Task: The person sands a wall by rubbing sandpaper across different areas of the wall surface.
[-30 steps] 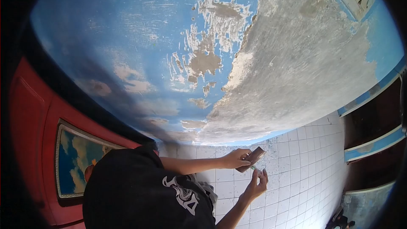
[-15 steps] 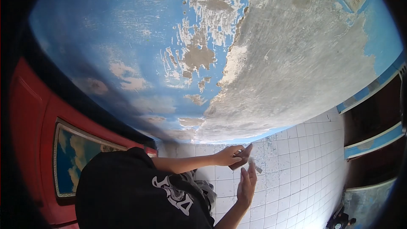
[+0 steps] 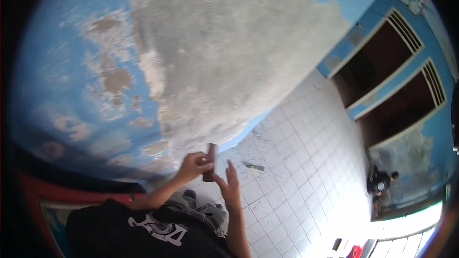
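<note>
My left hand (image 3: 193, 166) grips a small flat brown piece (image 3: 209, 162) that looks like folded sandpaper, pinched between thumb and fingers. My right hand (image 3: 230, 187) is just to its right, fingers stretched out and thumb at or close to the lower end of the brown piece; I cannot tell whether they touch. Beyond both hands rises a wall (image 3: 224, 48) with a broad bare grey area beside scratched, peeling blue paint (image 3: 71, 81). A scraper (image 3: 255, 166) lies on the floor to the right of my hands.
White floor tiles (image 3: 306, 162) carry paint flakes near the wall's foot. At the far right, a person in dark clothes (image 3: 380, 181) is by another patchy wall. Dark doorways (image 3: 368, 62) stand in the blue wall behind. A red panel (image 3: 33, 186) is at left.
My view has swung to the right, bringing the doorways and the other person further into sight. The brown piece stays in my left hand, now held more upright. My right hand remains beside it.
</note>
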{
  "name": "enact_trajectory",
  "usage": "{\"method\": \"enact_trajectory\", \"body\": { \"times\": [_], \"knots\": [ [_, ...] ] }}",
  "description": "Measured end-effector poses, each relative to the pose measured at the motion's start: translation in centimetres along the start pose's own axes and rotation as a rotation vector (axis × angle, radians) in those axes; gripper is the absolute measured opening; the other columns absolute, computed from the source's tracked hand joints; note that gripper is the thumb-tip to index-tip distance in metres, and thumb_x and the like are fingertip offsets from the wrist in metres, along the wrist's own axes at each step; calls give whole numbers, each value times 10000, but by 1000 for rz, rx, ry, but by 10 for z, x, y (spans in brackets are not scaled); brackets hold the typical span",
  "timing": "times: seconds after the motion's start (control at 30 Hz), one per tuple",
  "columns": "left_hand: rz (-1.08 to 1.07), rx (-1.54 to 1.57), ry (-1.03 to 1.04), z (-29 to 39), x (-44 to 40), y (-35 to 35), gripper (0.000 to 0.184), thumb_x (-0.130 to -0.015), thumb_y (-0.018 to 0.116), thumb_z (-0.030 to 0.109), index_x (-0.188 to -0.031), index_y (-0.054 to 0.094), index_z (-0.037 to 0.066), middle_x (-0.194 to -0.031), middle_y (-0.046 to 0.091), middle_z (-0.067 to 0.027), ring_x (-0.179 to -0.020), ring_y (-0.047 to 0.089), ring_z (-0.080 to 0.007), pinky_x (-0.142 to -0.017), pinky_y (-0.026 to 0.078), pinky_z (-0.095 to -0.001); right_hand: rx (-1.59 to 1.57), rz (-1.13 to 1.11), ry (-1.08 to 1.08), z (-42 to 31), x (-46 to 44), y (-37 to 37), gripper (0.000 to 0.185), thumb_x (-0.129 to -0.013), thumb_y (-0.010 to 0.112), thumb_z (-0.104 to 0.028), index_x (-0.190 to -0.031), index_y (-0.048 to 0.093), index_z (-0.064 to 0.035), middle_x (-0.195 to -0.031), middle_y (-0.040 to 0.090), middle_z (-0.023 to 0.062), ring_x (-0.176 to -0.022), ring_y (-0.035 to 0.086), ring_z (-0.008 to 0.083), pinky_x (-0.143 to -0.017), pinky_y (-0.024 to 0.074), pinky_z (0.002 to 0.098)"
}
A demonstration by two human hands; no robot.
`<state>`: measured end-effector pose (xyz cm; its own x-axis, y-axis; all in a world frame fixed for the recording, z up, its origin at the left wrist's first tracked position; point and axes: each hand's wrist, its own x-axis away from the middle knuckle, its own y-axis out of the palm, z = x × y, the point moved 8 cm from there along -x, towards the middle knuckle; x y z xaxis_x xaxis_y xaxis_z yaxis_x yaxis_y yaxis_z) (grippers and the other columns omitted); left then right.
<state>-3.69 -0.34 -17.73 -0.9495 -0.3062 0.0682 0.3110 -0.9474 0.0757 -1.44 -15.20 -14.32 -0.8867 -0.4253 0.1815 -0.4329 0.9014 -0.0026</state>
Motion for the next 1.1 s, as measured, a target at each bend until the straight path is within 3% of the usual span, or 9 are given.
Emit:
{"method": "enact_trajectory", "body": {
  "times": [0.07,0.13,0.17,0.37,0.47,0.57,0.67,0.8,1.1],
  "knots": [
    [216,-287,231,55,9,-23,158,-722,694,153,-763,616,22,-626,588,-24,-550,549,-73,-499,435,-228,-2,18,-33,16,-2,-2,688,-794,667,-175,-1337,294,26,-1410,261,192,-1307,246,325,-1079,193,388],
    [399,-124,240,119,25,-41,213,-698,608,14,-591,425,40,-595,513,-28,-576,527,-118,-541,399,-249,-71,35,40,22,2,-4,699,-809,654,-201,-1349,272,25,-1419,241,204,-1308,225,366,-1068,222,408],
    [527,-469,663,150,32,-55,246,-635,569,-40,-568,350,49,-608,430,-53,-588,455,-170,-551,339,-284,-122,32,57,27,3,-5,708,-811,653,-215,-1354,266,24,-1422,235,207,-1308,221,375,-1063,234,411],
    [1043,-1047,1275,275,88,-76,151,-662,537,-3,-658,417,88,-714,453,-60,-748,391,-220,-693,270,-359,-91,-260,131,50,15,14,646,-850,605,-167,-1365,258,9,-1407,278,191,-1297,271,333,-1046,280,381],
    [1246,-930,1424,308,93,-91,136,-831,521,3,-738,440,60,-752,426,-56,-794,417,-210,-750,351,-383,-144,-445,189,55,23,27,531,-879,564,-146,-1338,337,-5,-1352,382,169,-1246,371,254,-1018,330,330],
    [1232,-766,1573,331,88,-95,45,-844,520,-8,-818,522,29,-812,512,-74,-890,510,-240,-871,378,-400,-160,-588,231,73,28,39,494,-886,558,-160,-1321,376,-11,-1331,416,157,-1214,412,211,-1004,346,305],
    [1200,-996,1508,351,78,-84,143,-871,512,15,-994,584,24,-996,601,-88,-1073,532,-287,-1007,298,-466,-136,-636,262,79,25,35,479,-888,558,-173,-1310,398,-15,-1324,429,149,-1192,430,179,-996,352,287],
    [1299,-1232,1315,357,63,-86,286,-915,452,87,-1184,549,75,-1235,543,-56,-1228,424,-288,-1054,161,-538,-53,-590,265,54,15,18,467,-890,552,-169,-1305,405,-11,-1296,462,145,-1170,450,175,-988,356,282],
    [1447,-1376,1054,318,32,-62,501,-923,411,276,-1370,319,71,-1404,340,-97,-1328,239,-309,-1052,74,-559,-57,-561,33,19,-7,-28,406,-900,528,-167,-1259,458,11,-1229,532,121,-1135,484,166,-973,363,279]
  ]
}}
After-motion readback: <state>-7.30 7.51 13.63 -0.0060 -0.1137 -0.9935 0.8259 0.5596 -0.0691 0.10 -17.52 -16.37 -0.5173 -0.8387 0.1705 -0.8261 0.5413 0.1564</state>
